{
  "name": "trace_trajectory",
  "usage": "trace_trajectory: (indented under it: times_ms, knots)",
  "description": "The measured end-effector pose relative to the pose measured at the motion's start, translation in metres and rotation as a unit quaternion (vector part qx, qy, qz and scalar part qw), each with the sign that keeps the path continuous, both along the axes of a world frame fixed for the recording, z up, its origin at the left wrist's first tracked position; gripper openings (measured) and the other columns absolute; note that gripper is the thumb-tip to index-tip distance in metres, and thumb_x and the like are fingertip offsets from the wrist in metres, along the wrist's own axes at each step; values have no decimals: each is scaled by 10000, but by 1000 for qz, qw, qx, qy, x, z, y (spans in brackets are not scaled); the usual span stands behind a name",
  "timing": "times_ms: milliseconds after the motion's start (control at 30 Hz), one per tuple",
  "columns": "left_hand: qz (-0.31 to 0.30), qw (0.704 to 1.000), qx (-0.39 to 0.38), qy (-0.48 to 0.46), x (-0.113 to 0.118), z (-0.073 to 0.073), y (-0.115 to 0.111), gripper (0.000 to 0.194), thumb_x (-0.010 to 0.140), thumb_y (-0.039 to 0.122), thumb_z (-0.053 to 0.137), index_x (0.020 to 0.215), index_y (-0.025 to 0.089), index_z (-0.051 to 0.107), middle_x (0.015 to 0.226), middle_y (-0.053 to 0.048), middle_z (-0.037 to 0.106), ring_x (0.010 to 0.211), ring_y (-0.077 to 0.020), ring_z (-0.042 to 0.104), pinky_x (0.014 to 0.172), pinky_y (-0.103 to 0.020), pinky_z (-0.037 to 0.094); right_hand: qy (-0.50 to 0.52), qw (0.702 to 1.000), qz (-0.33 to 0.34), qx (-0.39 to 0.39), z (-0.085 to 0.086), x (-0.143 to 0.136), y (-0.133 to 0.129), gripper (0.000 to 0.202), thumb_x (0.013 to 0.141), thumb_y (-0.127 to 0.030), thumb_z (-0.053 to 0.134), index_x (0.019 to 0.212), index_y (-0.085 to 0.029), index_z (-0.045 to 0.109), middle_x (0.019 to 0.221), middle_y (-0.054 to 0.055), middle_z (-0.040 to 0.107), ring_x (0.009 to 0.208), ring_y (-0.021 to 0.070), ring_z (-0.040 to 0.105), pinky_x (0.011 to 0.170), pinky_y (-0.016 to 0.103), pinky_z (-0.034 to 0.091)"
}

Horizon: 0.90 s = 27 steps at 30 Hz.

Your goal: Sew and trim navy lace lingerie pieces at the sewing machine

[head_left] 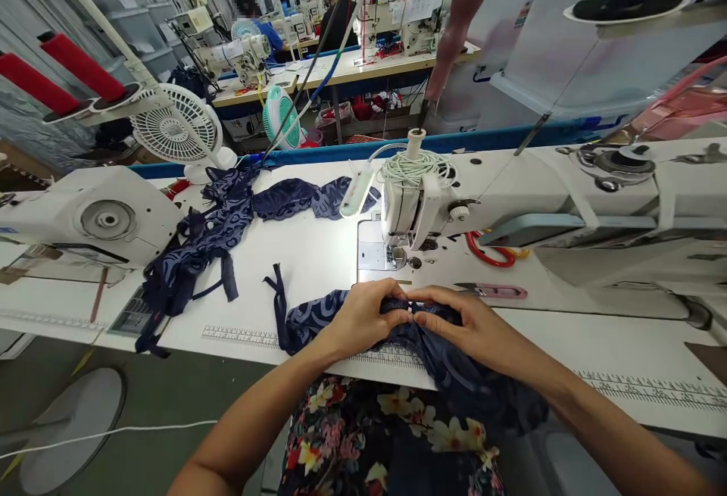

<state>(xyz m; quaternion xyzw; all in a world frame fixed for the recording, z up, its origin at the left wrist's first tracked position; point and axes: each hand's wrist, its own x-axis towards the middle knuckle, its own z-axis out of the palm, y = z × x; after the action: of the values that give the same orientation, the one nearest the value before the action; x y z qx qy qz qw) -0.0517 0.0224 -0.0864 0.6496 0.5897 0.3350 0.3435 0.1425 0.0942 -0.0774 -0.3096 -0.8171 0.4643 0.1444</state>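
Observation:
A dark blue patterned garment (315, 316) lies across the front of the white sewing table, and part of it hangs over the edge toward the lap. My left hand (369, 316) pinches its edge between thumb and fingers. Close beside it, my right hand (463, 322) pinches the same fabric, the fingertips of both hands nearly touching. Both hands are just in front of the sewing machine's needle area (397, 254). Thread snips with a pink handle (503, 291) lie behind my right hand.
More dark blue garments (219, 231) are heaped on the left, beside a second white machine (96, 216). Red-handled scissors (488, 250) lie under the machine arm. A white fan (177, 123) and red thread cones (82, 64) stand at the back left. People sit at machines farther off.

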Motion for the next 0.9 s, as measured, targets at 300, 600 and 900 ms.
trace_trajectory:
  times_ms: [300, 600, 900]
  knots:
    - [-33, 993, -80, -81, -10, 2, 1, 108, 854, 270, 616, 833, 165, 602, 708, 43, 520, 669, -103, 450, 638, -210, 361, -13, 991, 3, -134, -2, -4, 6, 283, 873, -486, 591, 832, -211, 645, 780, -12, 582, 725, 153, 518, 638, 249, 415]
    - [-50, 998, 49, 4, -7, 3, -10, 116, 903, 273, 584, 967, 186, 627, 846, -10, 645, 763, -137, 574, 784, -272, 473, 22, 998, 11, 66, -2, 6, -6, 164, 958, -336, 520, 923, -225, 635, 805, 10, 614, 729, 148, 575, 626, 247, 444]
    - [19, 791, 551, 264, 10, -10, -35, 114, 829, 80, 582, 787, 173, 634, 646, 60, 611, 691, -93, 621, 1190, -567, 198, 152, 812, 24, 563, -14, 22, -39, 365, 726, 20, 723, 1062, -85, 628, 655, 41, 596, 595, 163, 506, 515, 317, 395]
